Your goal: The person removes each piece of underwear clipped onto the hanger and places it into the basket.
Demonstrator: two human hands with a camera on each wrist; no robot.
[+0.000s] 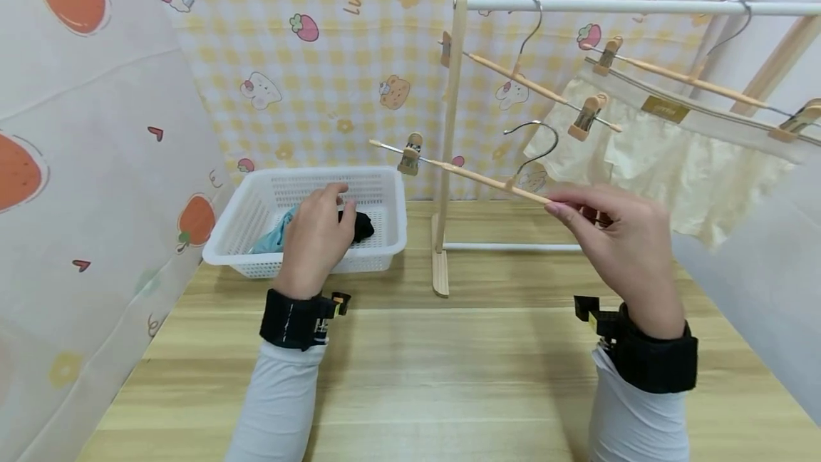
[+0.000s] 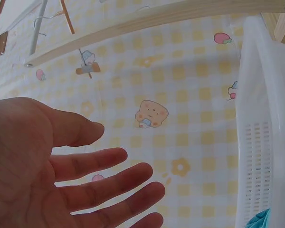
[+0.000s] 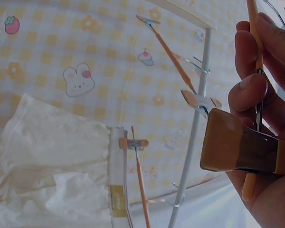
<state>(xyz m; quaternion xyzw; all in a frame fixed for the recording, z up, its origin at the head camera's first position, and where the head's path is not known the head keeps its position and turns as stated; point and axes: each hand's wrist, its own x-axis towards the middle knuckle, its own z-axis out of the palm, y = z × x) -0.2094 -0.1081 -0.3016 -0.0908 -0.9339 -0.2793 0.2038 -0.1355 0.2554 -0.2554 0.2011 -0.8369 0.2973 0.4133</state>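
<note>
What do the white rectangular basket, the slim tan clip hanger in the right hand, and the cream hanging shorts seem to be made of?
White rectangular basket: probably satin plastic; smooth rim, perforated walls.
Slim tan clip hanger: smooth tan lengths, plastic or wood unclear; glinting silver parts suggest metal.
Cream hanging shorts: likely thin, matt fabric; soft gathers.

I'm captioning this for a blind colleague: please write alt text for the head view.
A person's right hand grips a clip hanger, held off the white rail, while the open left hand is near a white basket with blue cloth and black cloth. Cream shorts hang clipped to another hanger on the rail, beside an empty hanger.
</note>
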